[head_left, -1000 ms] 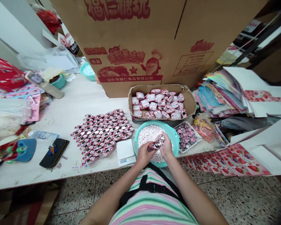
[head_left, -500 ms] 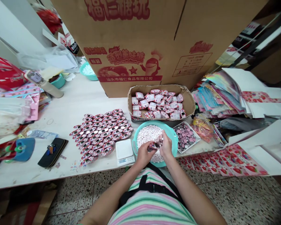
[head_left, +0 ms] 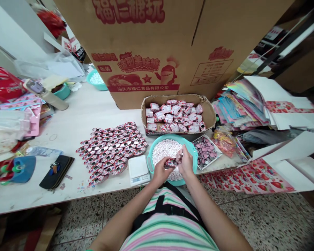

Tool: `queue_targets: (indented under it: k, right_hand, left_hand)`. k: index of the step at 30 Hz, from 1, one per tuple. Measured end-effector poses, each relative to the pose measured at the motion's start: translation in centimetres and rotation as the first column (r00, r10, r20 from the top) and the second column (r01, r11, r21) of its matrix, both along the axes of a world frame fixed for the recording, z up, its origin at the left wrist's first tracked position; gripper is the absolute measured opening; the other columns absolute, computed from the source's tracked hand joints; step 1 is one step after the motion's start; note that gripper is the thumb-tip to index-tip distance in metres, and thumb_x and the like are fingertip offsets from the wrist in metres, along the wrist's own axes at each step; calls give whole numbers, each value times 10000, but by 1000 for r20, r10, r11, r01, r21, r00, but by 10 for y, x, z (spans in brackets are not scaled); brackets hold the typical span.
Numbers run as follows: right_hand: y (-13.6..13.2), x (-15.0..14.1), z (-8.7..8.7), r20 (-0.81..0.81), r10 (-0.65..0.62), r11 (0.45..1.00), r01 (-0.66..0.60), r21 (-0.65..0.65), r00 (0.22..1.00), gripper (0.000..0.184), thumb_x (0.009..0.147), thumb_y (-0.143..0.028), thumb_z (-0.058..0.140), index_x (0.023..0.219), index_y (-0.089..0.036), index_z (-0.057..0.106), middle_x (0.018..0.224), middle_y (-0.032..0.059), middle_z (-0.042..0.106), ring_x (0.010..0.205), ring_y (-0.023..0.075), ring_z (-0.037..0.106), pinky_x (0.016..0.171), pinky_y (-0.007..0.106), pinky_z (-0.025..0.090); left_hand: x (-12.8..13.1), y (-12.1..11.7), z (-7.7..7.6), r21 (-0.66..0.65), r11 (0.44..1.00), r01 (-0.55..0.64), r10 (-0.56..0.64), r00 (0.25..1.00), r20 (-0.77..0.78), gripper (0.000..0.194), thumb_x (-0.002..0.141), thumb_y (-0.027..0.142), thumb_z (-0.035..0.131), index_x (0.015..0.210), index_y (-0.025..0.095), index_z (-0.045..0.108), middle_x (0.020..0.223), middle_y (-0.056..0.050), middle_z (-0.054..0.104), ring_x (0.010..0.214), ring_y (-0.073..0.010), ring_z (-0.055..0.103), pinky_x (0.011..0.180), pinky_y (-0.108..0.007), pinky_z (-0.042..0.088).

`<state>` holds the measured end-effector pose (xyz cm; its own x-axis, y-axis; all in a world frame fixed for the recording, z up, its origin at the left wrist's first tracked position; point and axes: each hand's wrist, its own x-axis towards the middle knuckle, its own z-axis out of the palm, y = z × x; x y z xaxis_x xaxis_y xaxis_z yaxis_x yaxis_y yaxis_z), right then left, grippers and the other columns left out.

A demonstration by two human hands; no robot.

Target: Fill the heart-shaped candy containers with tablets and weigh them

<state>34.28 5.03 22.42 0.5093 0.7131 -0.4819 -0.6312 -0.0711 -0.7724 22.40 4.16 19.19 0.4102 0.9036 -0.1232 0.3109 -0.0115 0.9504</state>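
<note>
Right at the front edge of the desk [head_left: 68, 129], the person's left hand [head_left: 161, 173] and right hand [head_left: 186, 163] are holding a small red-and-pink foil packet [head_left: 171, 162] over a teal plastic basin [head_left: 191, 148], so anything slipping loose is falling back among the pale pink-and-white candies [head_left: 165, 151] filling it. The fingers [head_left: 182, 154] of both hands are curling narrowly, pinching the packet between them. Just left of the basin, a small white digital scale [head_left: 138, 169] is sitting within easy reach, beside an overlapping heap of foil pouches [head_left: 111, 151]. Beyond the basin, a white tray [head_left: 211, 161] is holding round pink-and-dark discs [head_left: 204, 151], and a cut-down cardboard box [head_left: 210, 115] is carrying small pink cartons [head_left: 174, 118]. A large printed carton [head_left: 225, 21] is standing behind them all.
</note>
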Motion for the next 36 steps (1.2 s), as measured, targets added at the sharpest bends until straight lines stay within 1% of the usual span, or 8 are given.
queue_targets:
  k: [2, 5, 9, 12, 16, 21, 25, 36]
  right_hand:
    - [2, 6, 3, -79, -14, 1000, 13, -6, 997, 454, 745, -568, 569, 561, -202, 372, 428, -87, 341, 355, 42, 292, 343, 200, 198]
    - [3, 21, 9, -181, -47, 999, 50, 13, 982, 459, 748, -550, 579, 566, -207, 335, 415, -100, 302, 343, 38, 263, 330, 195, 181]
    - [1, 45, 14, -217, -97, 993, 109, 43, 971, 445, 771, -493, 580, 571, -209, 302, 404, -104, 292, 337, 37, 254, 320, 186, 176]
    - [-4, 58, 10, -217, -121, 991, 131, 33, 969, 398, 780, -449, 584, 597, -210, 323, 410, -107, 297, 336, 38, 260, 312, 175, 174]
    - [-10, 60, 0, -239, -100, 994, 106, 10, 966, 376, 770, -430, 602, 610, -211, 342, 432, -104, 331, 350, 40, 307, 319, 169, 235]
    - [-9, 46, -4, -263, -131, 991, 131, -18, 956, 291, 743, -378, 630, 635, -203, 425, 505, -68, 477, 416, 51, 443, 373, 173, 361]
    - [-2, 36, -2, -277, -158, 987, 161, -12, 948, 235, 721, -351, 642, 665, -200, 471, 552, -50, 540, 476, 67, 514, 432, 184, 432]
    - [8, 24, 5, -224, -189, 982, 187, -30, 956, 181, 710, -323, 617, 627, -206, 506, 550, -48, 529, 471, 68, 480, 430, 193, 405]
  left_hand:
    - [0, 0, 0, -15, 1000, 0, 1, 999, 33, 326, 700, 204, 667, 1009, 194, 563, 956, -3, 641, 880, -152, 604, 812, -269, 473]
    - [-1, -2, 0, -23, 1000, -12, 14, 996, 84, 335, 699, 201, 669, 1001, 183, 524, 964, -13, 616, 903, -152, 591, 835, -275, 465]
    - [-5, -1, 6, 32, 999, -11, 4, 978, 208, 347, 743, 194, 634, 1060, 188, 492, 1093, -64, 580, 1039, -177, 559, 927, -316, 435]
    - [-7, 1, 11, 55, 998, -40, 25, 966, 258, 348, 770, 217, 618, 1084, 194, 471, 1153, -82, 560, 1100, -188, 537, 966, -342, 419]
    - [-7, 4, 15, 50, 998, -50, 36, 969, 244, 349, 779, 225, 617, 1095, 192, 473, 1142, -81, 569, 1077, -187, 551, 947, -340, 435]
    - [-7, 3, 12, 59, 998, -34, 26, 991, 129, 347, 780, 233, 615, 1105, 201, 499, 1083, -56, 597, 1016, -179, 573, 902, -314, 451]
    - [-6, 2, 8, 124, 992, -12, 11, 1000, 6, 363, 765, 252, 631, 1114, 224, 537, 1116, -49, 610, 1054, -199, 559, 923, -339, 434]
    - [-7, 7, 27, 276, 960, 48, -9, 990, -143, 395, 744, 207, 634, 1132, 235, 564, 1106, -64, 638, 1027, -229, 576, 901, -388, 448]
